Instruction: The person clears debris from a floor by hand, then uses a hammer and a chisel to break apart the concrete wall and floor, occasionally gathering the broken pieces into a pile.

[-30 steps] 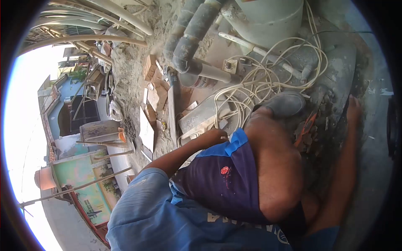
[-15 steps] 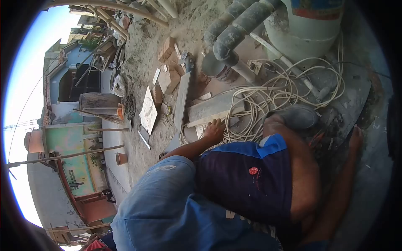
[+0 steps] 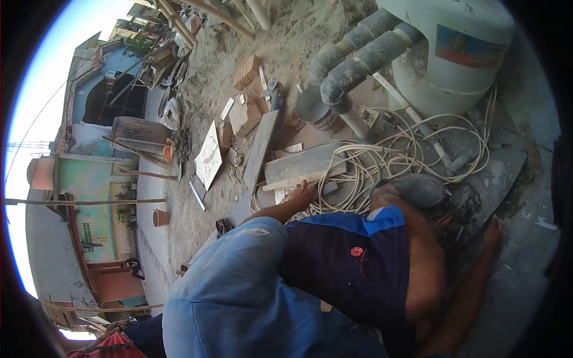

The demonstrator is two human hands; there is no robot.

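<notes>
My left hand (image 3: 301, 194) is bent at the fingers over the near edge of a pale wooden strip (image 3: 304, 176), which lies along a grey board (image 3: 307, 162). Coils of cream cable (image 3: 364, 161) lie beside the board, close to that hand. On the far side of my bent leg, my right hand (image 3: 494, 231) is low over the dark ground, near the edge of a grey sheet (image 3: 495, 185). Its fingers look pressed together; what they hold, if anything, is not clear. A grey rubber boot (image 3: 418, 190) on my foot stands beside the cable.
A pale barrel (image 3: 447, 71) and thick grey pipes (image 3: 358, 68) stand beyond the cable, near an open paint can (image 3: 315, 110). A long grey plank (image 3: 262, 149), an angle grinder (image 3: 276, 92), a white tile (image 3: 209, 158) and broken bricks (image 3: 245, 116) lie on sandy ground.
My view has shifted slightly. My left hand stays at the wooden strip, its fingers more bunched. My right hand has moved down and a little left in the view.
</notes>
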